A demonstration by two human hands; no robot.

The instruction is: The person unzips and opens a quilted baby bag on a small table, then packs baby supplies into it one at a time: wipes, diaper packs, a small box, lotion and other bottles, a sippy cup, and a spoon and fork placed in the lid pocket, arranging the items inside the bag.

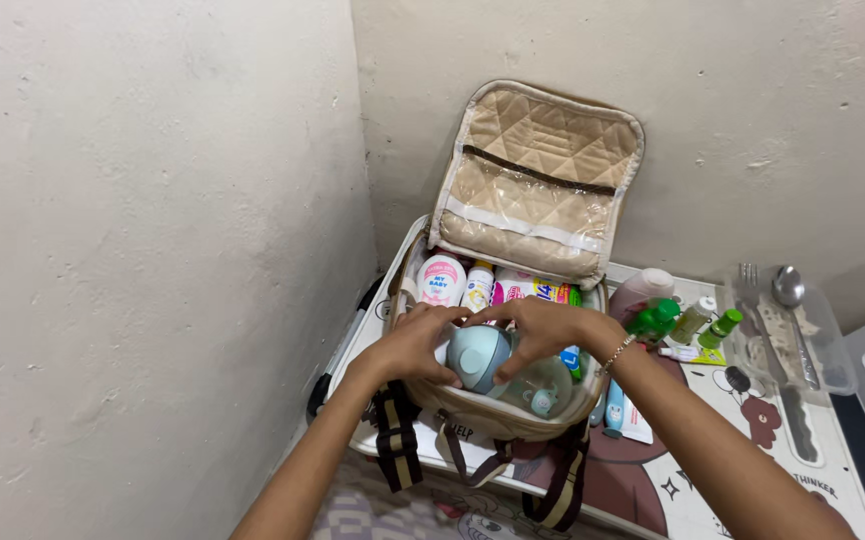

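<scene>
Corner desk [833, 470] by bare walls: both left hand [415, 345] and right hand [543, 330] curl around a light-looking, slick pale-blue-capped clear plastic baby bottle [498, 368] in the quilted beige bag [538, 185]; I'd grip its body.

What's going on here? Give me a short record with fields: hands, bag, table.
left hand: on the side of a pale blue baby bottle
right hand: over the bottle's top
bag: beige quilted, lid flipped open against the wall, bottles standing inside
table: cartoon-print top; small green bottles beside the bag; clear tray with a spoon
</scene>
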